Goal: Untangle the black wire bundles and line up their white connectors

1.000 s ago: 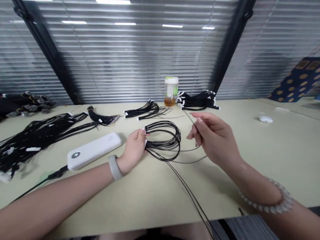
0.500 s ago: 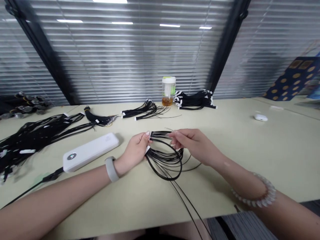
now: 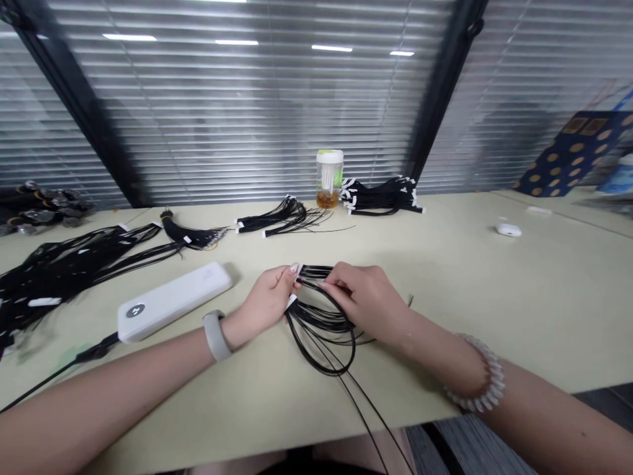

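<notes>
Looping over the desk [image 3: 445, 277], a bundle of thin black cables [image 3: 321, 336] is gathered at its white-tagged ends, which are clamped by the left hand [image 3: 267, 297]; the right hand [image 3: 363, 303] is closed on the strands just beside it. A white power bank [image 3: 173, 302] is left lying near the left hand.

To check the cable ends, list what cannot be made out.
Head view:
White-tagged ends of the thin black cable bundle: partly hidden by the left hand and right hand.
Cable tails: cut off by the bottom edge.
Black cable heap, far left: blurred, cut off by the left edge.
</notes>
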A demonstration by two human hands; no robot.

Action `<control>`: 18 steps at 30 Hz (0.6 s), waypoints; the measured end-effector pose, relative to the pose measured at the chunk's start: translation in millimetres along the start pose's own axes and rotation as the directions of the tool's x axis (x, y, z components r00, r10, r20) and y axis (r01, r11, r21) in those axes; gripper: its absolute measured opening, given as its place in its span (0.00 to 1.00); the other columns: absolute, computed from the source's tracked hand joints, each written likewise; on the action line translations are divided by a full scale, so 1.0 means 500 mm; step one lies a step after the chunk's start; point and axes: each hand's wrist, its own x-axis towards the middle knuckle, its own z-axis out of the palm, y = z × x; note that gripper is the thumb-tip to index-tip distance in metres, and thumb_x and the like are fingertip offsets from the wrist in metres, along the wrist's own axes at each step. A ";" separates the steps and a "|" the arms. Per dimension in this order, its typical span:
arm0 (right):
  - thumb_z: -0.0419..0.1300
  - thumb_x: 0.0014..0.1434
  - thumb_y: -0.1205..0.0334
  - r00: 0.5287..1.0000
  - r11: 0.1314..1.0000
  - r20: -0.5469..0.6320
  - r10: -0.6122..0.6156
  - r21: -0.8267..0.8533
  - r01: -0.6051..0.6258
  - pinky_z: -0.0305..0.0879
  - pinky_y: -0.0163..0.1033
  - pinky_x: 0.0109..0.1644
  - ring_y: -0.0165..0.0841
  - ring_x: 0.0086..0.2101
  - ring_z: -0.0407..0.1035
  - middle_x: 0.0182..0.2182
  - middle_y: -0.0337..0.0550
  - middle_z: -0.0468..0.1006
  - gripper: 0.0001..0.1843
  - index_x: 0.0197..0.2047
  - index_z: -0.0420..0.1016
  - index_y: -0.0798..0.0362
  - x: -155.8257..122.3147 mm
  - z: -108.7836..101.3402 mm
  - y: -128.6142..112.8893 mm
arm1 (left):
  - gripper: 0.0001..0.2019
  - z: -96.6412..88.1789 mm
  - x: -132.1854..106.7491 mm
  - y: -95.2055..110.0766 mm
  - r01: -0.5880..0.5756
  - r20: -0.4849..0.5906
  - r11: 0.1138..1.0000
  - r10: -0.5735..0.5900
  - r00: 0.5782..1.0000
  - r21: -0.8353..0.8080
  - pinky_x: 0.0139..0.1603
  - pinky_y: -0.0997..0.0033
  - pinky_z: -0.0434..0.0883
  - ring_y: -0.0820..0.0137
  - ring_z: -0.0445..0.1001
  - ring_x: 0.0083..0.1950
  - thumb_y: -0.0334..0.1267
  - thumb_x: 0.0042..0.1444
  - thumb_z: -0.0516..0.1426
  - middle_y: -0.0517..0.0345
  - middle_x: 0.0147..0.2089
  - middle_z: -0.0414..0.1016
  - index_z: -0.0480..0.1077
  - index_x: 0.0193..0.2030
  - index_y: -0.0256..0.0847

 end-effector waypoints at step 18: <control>0.45 0.63 0.59 0.995 0.968 0.072 -0.064 -0.237 0.080 0.54 0.34 0.28 0.31 0.25 0.67 0.25 0.46 0.75 0.17 0.33 0.70 0.58 -0.001 0.005 -0.006 | 0.21 0.001 -0.002 0.002 -0.006 0.015 1.000 0.006 1.000 0.008 0.13 0.78 0.52 0.77 0.54 0.14 0.51 0.58 0.45 0.65 0.13 0.57 0.60 0.20 0.39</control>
